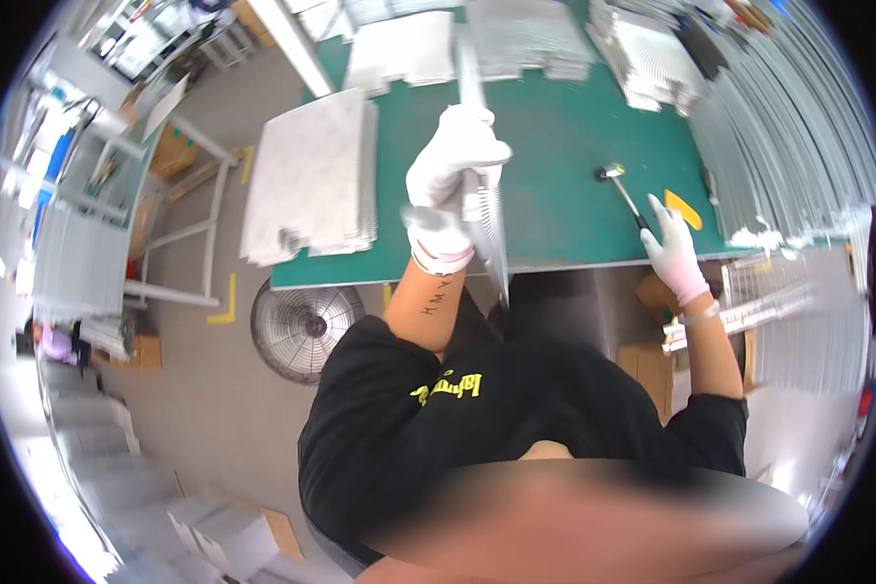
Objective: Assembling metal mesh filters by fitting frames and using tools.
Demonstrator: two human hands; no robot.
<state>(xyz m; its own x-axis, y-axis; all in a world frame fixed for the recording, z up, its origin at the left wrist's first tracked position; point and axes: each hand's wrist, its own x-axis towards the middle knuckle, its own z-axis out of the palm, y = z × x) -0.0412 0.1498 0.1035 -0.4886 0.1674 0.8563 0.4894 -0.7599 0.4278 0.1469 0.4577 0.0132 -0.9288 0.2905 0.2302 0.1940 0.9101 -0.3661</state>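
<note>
My left hand (452, 161), in a white glove, is closed around a long, thin metal panel (491, 226) with a ridged edge. The panel is seen nearly edge-on and reaches past the table's front edge toward me. At the right, my gloved right hand (675, 255) has its fingers stretched out and apart. It is at the handle end of a small mallet (628, 200) that lies on the green table (555, 161); whether they touch, I cannot tell. Just beyond these fingers lies a yellow flat scraper-like piece (684, 209).
A stack of pale metal sheets (311, 175) stands at the table's left, with more stacks (399, 49) along the back. Tall layered panels (788, 146) crowd the right side. A round floor fan (311, 329) stands below the front left edge, near a white-framed rack (214, 229).
</note>
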